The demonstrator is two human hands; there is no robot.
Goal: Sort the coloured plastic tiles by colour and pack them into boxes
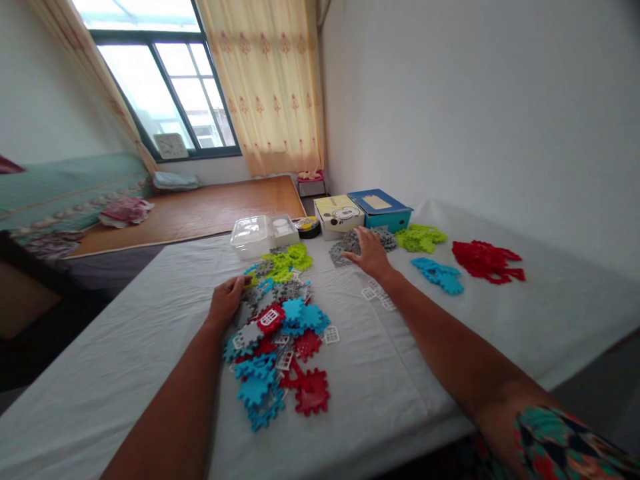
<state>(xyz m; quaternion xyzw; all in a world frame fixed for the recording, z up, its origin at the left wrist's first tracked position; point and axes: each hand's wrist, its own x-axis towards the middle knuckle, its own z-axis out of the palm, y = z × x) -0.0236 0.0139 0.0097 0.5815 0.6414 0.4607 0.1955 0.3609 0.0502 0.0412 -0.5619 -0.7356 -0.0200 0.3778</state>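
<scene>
A mixed heap of toothed plastic building pieces (305, 317) in blue, red, grey and lime green lies before me, with small white window pieces (331, 334) among them. At its left edge is my left hand (227, 300), fingers curled in; whatever they grip is hidden. My right hand (369, 250) reaches over a pile of grey pieces (337, 253), thumb and fingers apart, nothing visibly held. Right of it lie separate piles of lime green pieces (421, 237), blue pieces (439, 275) and red pieces (485, 260). Several white window pieces (371, 292) rest beside my right forearm.
Along the table's far side stand a clear plastic container (250, 235), a white box (283, 231), a round black-and-yellow item (307, 228), a yellow cartoon box (340, 215) and a blue box (381, 208). A white cloth (165, 313) covers the table. A wall (475, 120) rises at right.
</scene>
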